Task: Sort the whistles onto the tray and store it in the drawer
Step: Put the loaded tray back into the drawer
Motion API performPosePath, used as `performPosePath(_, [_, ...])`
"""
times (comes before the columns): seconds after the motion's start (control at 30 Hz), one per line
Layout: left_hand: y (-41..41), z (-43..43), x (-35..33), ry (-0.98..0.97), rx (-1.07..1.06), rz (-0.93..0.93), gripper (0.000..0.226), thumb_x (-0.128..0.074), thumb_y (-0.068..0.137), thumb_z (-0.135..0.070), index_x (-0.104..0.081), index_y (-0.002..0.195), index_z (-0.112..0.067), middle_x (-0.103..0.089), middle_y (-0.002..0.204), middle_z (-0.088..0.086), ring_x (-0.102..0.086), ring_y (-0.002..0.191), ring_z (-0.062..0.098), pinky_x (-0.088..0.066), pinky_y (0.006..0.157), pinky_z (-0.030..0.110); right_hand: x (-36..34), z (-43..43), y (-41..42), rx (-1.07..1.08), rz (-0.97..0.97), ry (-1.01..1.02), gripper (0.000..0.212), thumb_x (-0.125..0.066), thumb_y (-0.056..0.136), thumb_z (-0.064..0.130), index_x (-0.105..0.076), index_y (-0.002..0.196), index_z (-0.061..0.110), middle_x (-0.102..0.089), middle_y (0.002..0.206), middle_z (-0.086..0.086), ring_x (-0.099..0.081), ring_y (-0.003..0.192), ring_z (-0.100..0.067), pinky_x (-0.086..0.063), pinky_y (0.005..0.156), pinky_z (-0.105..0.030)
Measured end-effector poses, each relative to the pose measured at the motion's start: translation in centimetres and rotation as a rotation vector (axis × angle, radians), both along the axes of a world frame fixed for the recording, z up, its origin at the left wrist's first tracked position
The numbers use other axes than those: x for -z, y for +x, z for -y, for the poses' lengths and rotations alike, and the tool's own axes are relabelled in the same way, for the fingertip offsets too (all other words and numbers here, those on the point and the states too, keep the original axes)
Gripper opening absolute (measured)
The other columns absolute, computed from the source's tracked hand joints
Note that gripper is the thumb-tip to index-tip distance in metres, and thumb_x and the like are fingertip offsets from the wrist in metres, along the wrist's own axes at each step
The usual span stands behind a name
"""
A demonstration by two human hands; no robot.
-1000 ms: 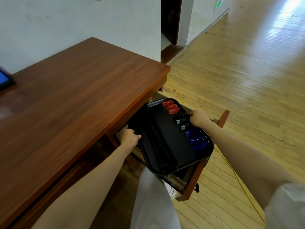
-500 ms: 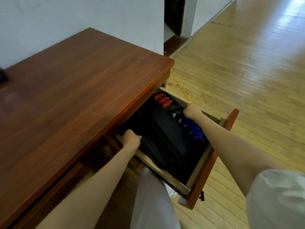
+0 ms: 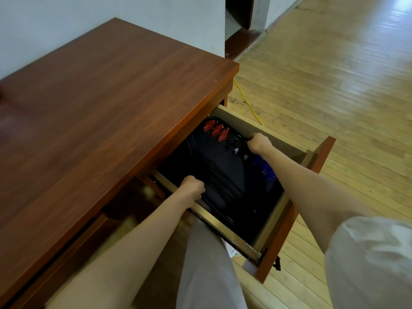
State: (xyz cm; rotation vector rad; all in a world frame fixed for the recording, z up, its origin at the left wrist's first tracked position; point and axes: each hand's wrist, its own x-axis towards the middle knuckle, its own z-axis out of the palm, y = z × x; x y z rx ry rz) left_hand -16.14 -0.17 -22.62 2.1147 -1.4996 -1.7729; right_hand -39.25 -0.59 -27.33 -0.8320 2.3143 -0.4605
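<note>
A black tray (image 3: 223,168) is seen inside the open drawer (image 3: 287,221), which is pulled well out from under the front edge of the wooden desk (image 3: 111,97). The tray's left rim is gripped by the left hand (image 3: 192,187), fingers curled over it just inside the drawer's left wall. The right rim is gripped in the same clenched way by the right hand (image 3: 259,143), close against the drawer's right wall. The whistles are laid in a row along the tray's right side: red whistles (image 3: 216,130) at the end nearest the desk, black whistles (image 3: 239,149) beside the right hand, blue whistles (image 3: 264,168) in shadow below the right forearm. Most of the drawer is filled by the tray, and only narrow gaps are left at the walls; whether the tray lies flat on the drawer bottom cannot be told. A yellow cable (image 3: 247,103) is run across the plank floor (image 3: 334,85) beyond the drawer.
</note>
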Motion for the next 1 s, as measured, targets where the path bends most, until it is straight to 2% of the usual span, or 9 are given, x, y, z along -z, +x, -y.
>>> performPosePath(0.03, [-0.1, 0.1, 0.4, 0.021, 0.022, -0.011, 0.011, -0.044, 0.093, 0.007, -0.048, 0.087, -0.002, -0.044, 0.087, 0.004, -0.049, 0.103, 0.022, -0.045, 0.095, 0.03, 0.2, 0.0, 0.0, 0.006, 0.005, 0.012, 0.039, -0.041, 0.094, 0.011, -0.048, 0.132, 0.002, -0.054, 0.128, -0.019, -0.055, 0.112, -0.033, -0.047, 0.083, -0.035])
performPosePath(0.07, [-0.2, 0.2, 0.8, 0.045, 0.043, -0.007, 0.017, -0.044, 0.093, 0.007, -0.047, 0.109, 0.003, -0.043, 0.101, 0.007, -0.047, 0.11, 0.023, -0.044, 0.099, 0.029, 0.7, 0.1, -0.2, -0.001, 0.005, 0.013, 0.039, -0.041, 0.094, 0.011, -0.048, 0.131, 0.002, -0.055, 0.128, -0.019, -0.055, 0.111, -0.033, -0.047, 0.081, -0.034])
performPosePath(0.1, [-0.4, 0.3, 1.0, 0.052, 0.038, -0.007, 0.036, -0.046, 0.093, 0.006, -0.039, 0.128, 0.003, -0.042, 0.115, 0.011, -0.046, 0.116, 0.024, -0.044, 0.101, 0.031, 0.9, 0.2, -0.3, -0.002, 0.005, 0.015, 0.039, -0.041, 0.094, 0.01, -0.048, 0.131, 0.002, -0.055, 0.127, -0.019, -0.055, 0.111, -0.033, -0.046, 0.079, -0.033])
performPosePath(0.17, [-0.8, 0.6, 1.3, 0.049, 0.069, 0.015, 0.051, -0.047, 0.092, 0.006, -0.031, 0.14, -0.002, -0.036, 0.14, 0.015, -0.042, 0.125, 0.028, -0.044, 0.102, 0.034, 1.5, 0.3, -0.5, -0.002, 0.011, 0.018, 0.038, -0.041, 0.093, 0.009, -0.049, 0.13, 0.002, -0.056, 0.126, -0.019, -0.056, 0.11, -0.033, -0.046, 0.079, -0.033])
performPosePath(0.4, [-1.5, 0.8, 2.9, 0.111, 0.1, 0.045, 0.054, -0.042, 0.094, 0.009, -0.026, 0.144, -0.003, -0.028, 0.148, 0.018, -0.035, 0.132, 0.033, -0.04, 0.103, 0.037, 3.9, 0.4, -0.6, -0.048, 0.034, 0.03, 0.038, -0.038, 0.092, 0.008, -0.053, 0.126, 0.003, -0.058, 0.123, -0.018, -0.057, 0.106, -0.033, -0.045, 0.077, -0.031])
performPosePath(0.57, [-2.2, 1.4, 4.3, 0.149, 0.126, 0.07, 0.053, -0.042, 0.094, 0.009, -0.027, 0.143, -0.001, -0.024, 0.151, 0.019, -0.029, 0.138, 0.034, -0.035, 0.11, 0.042, 5.4, 0.4, -0.7, -0.048, 0.072, 0.011, 0.036, -0.04, 0.091, 0.007, -0.056, 0.124, 0.004, -0.06, 0.121, -0.019, -0.058, 0.105, -0.033, -0.048, 0.084, -0.036])
performPosePath(0.73, [-2.4, 1.4, 5.7, 0.166, 0.122, 0.081, 0.041, -0.044, 0.094, 0.007, -0.039, 0.134, 0.005, -0.044, 0.132, 0.018, -0.041, 0.13, 0.034, -0.041, 0.098, 0.035, 6.3, 0.6, -0.9, -0.039, 0.072, -0.034, 0.037, -0.041, 0.094, 0.008, -0.053, 0.129, 0.006, -0.058, 0.125, -0.018, -0.056, 0.11, -0.034, -0.047, 0.089, -0.037])
performPosePath(0.83, [-2.6, 1.6, 6.4, 0.179, 0.139, 0.089, 0.043, -0.045, 0.093, 0.007, -0.039, 0.136, 0.003, -0.038, 0.143, 0.019, -0.039, 0.132, 0.034, -0.038, 0.107, 0.039, 6.5, 0.7, -0.9, -0.04, 0.062, -0.038, 0.037, -0.042, 0.095, 0.008, -0.05, 0.13, 0.007, -0.056, 0.127, -0.018, -0.055, 0.113, -0.034, -0.047, 0.091, -0.037])
performPosePath(1.0, [-2.5, 1.7, 6.7, 0.199, 0.11, 0.067, 0.045, -0.045, 0.092, 0.008, -0.039, 0.136, 0.001, -0.035, 0.145, 0.018, -0.036, 0.133, 0.033, -0.033, 0.112, 0.04, 6.6, 1.0, -0.1, -0.04, 0.002, -0.014, 0.036, -0.044, 0.093, 0.008, -0.048, 0.129, 0.007, -0.054, 0.127, -0.02, -0.053, 0.114, -0.036, -0.047, 0.092, -0.04])
